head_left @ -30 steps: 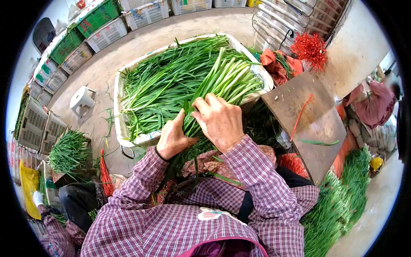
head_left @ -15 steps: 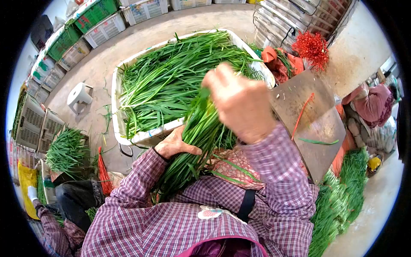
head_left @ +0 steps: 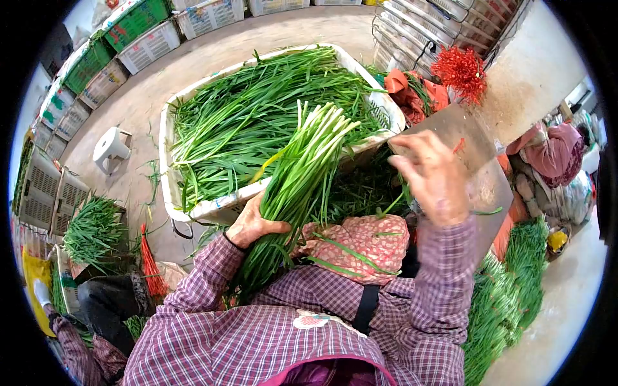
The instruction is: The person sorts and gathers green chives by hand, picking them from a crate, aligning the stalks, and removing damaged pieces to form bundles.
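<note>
My left hand is wrapped round a bunch of green stalks whose pale ends point up and away from me; its leafy ends hang over my lap. Behind the bunch is a white crate filled with long green leaves. My right hand, blurred, is raised to the right with its fingers apart and holds nothing. It is over the near-left part of a brown board. A patterned pink cloth with loose leaves lies between my arms.
Red ties stand by stacked crates at upper right. Green bundles lie at right. A white stool, red strips and another person's gloved hand are at left. A person in pink is far right.
My right hand has left the bunch and moved right over the board. My left hand has kept hold of the bunch, which has come away from the crate's leaves toward me.
</note>
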A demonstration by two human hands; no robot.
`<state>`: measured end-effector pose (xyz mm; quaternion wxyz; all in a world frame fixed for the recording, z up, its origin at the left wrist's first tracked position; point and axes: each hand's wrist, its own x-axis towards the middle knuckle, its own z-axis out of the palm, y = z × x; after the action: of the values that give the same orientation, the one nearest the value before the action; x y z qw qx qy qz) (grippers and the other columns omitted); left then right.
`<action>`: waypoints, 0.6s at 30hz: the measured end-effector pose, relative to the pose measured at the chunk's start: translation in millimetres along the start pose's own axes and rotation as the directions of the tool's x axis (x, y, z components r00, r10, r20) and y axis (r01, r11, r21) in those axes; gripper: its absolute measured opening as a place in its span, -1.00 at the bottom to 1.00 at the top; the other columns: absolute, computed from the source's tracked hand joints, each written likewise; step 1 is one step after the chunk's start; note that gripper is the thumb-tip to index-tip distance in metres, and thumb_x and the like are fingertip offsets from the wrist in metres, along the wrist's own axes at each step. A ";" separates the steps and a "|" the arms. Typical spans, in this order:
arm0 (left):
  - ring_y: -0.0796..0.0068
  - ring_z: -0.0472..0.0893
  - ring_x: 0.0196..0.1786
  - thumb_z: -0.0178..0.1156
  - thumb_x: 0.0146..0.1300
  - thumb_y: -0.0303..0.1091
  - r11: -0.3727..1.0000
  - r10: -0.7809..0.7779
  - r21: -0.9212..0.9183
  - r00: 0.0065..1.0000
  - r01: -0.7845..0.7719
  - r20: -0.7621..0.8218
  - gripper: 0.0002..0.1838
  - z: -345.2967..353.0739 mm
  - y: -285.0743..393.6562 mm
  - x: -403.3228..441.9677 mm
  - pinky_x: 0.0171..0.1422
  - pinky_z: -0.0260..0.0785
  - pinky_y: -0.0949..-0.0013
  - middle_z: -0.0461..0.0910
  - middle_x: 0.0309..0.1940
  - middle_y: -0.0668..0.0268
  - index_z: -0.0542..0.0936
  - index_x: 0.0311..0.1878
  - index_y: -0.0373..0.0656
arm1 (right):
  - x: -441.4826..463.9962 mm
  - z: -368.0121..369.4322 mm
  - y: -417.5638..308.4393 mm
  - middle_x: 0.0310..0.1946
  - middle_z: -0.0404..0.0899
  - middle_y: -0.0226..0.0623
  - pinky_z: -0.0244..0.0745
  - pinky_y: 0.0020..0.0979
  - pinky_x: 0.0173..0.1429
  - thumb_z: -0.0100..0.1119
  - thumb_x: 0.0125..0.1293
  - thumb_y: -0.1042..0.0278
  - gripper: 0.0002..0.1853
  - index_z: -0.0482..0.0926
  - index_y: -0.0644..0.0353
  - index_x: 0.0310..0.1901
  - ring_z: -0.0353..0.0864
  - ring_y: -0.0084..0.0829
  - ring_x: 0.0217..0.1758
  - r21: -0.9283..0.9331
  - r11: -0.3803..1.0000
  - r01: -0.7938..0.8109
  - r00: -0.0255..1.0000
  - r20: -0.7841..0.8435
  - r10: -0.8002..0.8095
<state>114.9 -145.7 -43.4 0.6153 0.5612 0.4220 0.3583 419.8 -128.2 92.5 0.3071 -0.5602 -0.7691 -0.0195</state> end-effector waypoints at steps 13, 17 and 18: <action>0.34 0.41 0.27 0.40 -0.22 -0.47 0.941 0.108 0.326 0.993 -0.089 -0.039 -0.04 5.3 5.4 -3.9 0.39 0.16 0.34 0.47 0.18 0.08 0.23 0.37 -0.33 | 49.5 75.4 -39.6 -0.42 0.60 -0.29 0.56 -0.32 -0.29 0.25 0.17 0.38 -0.89 0.63 0.01 -0.24 0.64 -0.38 -0.38 0.347 0.889 0.299 0.951 -0.035 -0.307; 0.41 0.43 0.19 0.42 -0.20 -0.54 0.945 0.101 0.314 0.995 -0.095 -0.003 -0.05 -3.4 -1.7 -4.0 0.35 0.20 0.37 0.48 0.16 0.17 0.23 0.37 -0.31 | 58.0 46.4 -7.2 -0.33 0.68 -0.42 0.54 -0.58 -0.36 0.22 0.30 0.26 -0.85 0.63 0.10 -0.18 0.64 -0.60 -0.40 0.940 0.316 -0.126 0.964 0.040 0.263; 0.40 0.43 0.19 0.43 -0.20 -0.53 0.954 0.102 0.284 0.995 -0.096 -0.008 -0.05 -5.5 -8.8 -3.0 0.35 0.20 0.37 0.49 0.16 0.17 0.23 0.37 -0.32 | 61.0 37.0 8.9 -0.33 0.68 -0.44 0.53 -0.62 -0.37 0.22 0.31 0.26 -0.84 0.63 0.12 -0.17 0.64 -0.62 -0.39 0.983 0.177 -0.036 0.941 -0.026 0.338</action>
<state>108.4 -147.3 -51.9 0.5051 0.6599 0.4472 0.3307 399.7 -59.2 89.9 0.6798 -0.3238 -0.4893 0.4400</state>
